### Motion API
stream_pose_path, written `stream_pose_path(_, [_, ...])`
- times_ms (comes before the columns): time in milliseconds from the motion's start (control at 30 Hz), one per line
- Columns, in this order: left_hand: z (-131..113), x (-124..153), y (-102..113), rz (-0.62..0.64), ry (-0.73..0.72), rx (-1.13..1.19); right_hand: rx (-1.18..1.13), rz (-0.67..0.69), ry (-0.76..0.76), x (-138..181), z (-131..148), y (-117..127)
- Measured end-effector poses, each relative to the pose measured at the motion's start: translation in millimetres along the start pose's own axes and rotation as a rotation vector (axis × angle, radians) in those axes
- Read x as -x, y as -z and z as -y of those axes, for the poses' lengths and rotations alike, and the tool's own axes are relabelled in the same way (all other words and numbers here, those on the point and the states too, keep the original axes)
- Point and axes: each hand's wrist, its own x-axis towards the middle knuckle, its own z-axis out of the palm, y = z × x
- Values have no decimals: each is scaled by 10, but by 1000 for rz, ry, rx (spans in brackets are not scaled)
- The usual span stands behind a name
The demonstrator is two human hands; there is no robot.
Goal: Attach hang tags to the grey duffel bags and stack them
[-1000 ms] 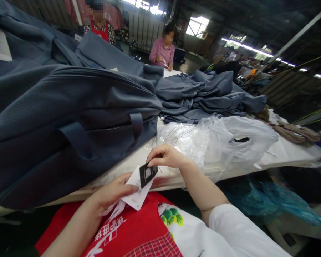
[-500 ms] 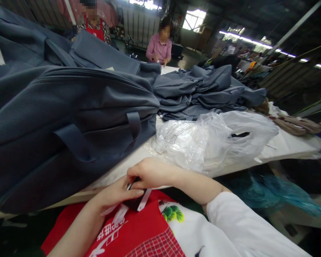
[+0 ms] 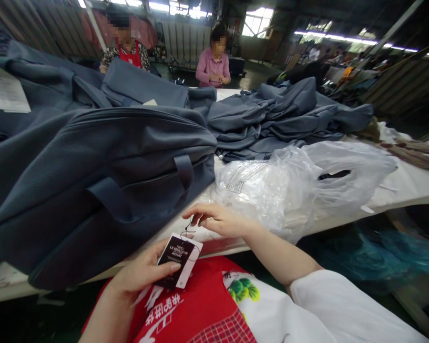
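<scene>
Left hand: the left hand (image 3: 143,274) is low, just in front of the table's near edge and above the red apron (image 3: 196,314). Thumb and fingers are clamped on the lower end of the hang tag.
Hang tag: the hang tag (image 3: 177,256) is a black card with white print and a white card showing behind it. It is tilted and sits between the two hands, off the table and just short of its near edge.
Right hand: the right hand (image 3: 218,220) is palm down over the near edge. Thumb and forefinger tips are pressed together on the top of the thread loop, and the other fingers are loosely spread.
Thread loop: the thread loop (image 3: 188,231) is thin and dark and runs from the tag's top up to the right fingertips.
Blue bag: the blue bag (image 3: 103,171) is large, lies on its side along the near edge, and is just beyond the tag.
Plastic bag: the plastic bag (image 3: 303,183) is clear and crumpled and touches the right wrist.
Table: the table (image 3: 407,188) is covered in white.
Fabric pile: the fabric pile (image 3: 271,116) is blue and lies toward the far edge.
Co-workers: one person in pink (image 3: 214,66) and one in a red apron (image 3: 127,50) are at the far edge.
</scene>
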Motion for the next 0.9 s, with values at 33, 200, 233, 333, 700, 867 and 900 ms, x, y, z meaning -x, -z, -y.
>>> stream_pose_path(33, [-5, 1, -8, 7, 4, -11, -6, 27, 5, -4, -3, -20])
stream_pose_path(200, [-13, 7, -51, -6, -16, -40, -13, 138, 42, -23, 50, -51])
stream_pose_path(233, [-11, 7, -55, -19, -23, -44, -4, 148, 55, -27, 58, -60])
stream_pose_path(333, [-1, 6, -55, -31, -32, -54, 47, 102, 78, -39, 54, -107])
stream_pose_path(700, [58, 127, 56, -10, 61, 88, -99, -410, -147, -123, -283, 115])
stream_pose_path(867, [106, 122, 71, 32, 29, 100, -519, -204, -185, -96, -235, 14])
stream_pose_path(900, [116, 123, 69, 48, 21, 112, -602, -180, -200, -92, -220, -19])
